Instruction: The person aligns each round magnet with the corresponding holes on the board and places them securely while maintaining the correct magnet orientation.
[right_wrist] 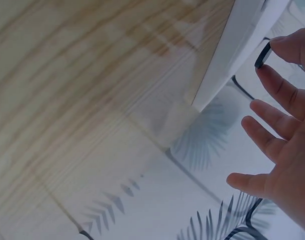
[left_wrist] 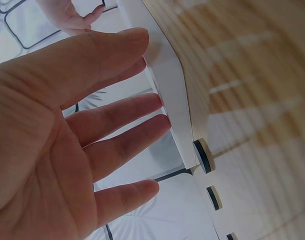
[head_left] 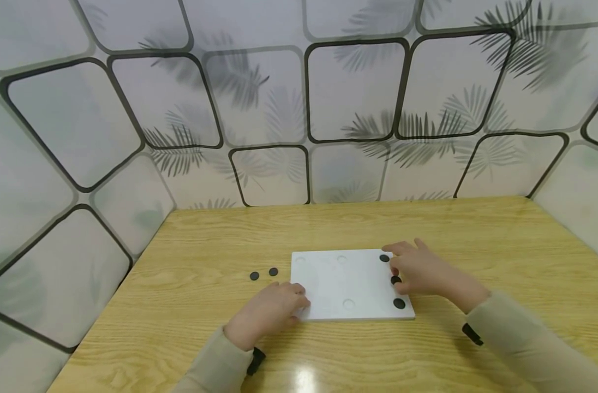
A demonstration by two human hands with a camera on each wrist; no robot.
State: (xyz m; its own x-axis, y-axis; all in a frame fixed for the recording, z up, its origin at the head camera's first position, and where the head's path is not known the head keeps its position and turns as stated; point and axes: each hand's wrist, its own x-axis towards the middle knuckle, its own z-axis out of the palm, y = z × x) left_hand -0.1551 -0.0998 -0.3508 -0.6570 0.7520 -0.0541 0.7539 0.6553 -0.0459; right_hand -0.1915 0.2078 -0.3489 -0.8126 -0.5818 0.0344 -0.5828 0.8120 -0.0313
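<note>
A white rectangular board [head_left: 328, 284] with shallow round recesses lies on the table. My right hand [head_left: 419, 270] is over its right end, pinching a small black disc [right_wrist: 263, 55] between thumb and index finger, the other fingers spread. Along that end, one black disc [head_left: 384, 258] sits in the far corner and another black disc [head_left: 399, 303] in the near corner. My left hand [head_left: 271, 308] touches the board's left edge with its fingertips, fingers fairly straight, holding nothing. Beyond it on the table lie two loose black discs, the left disc [head_left: 254, 276] and the right disc [head_left: 273, 272].
The wooden table [head_left: 220, 234] reaches back to a wall [head_left: 259, 120] patterned with rounded squares and leaf shapes. Walls also stand at the left and right sides. Round recesses show at the board's far edge and near edge. Dark bands show at both sleeve cuffs.
</note>
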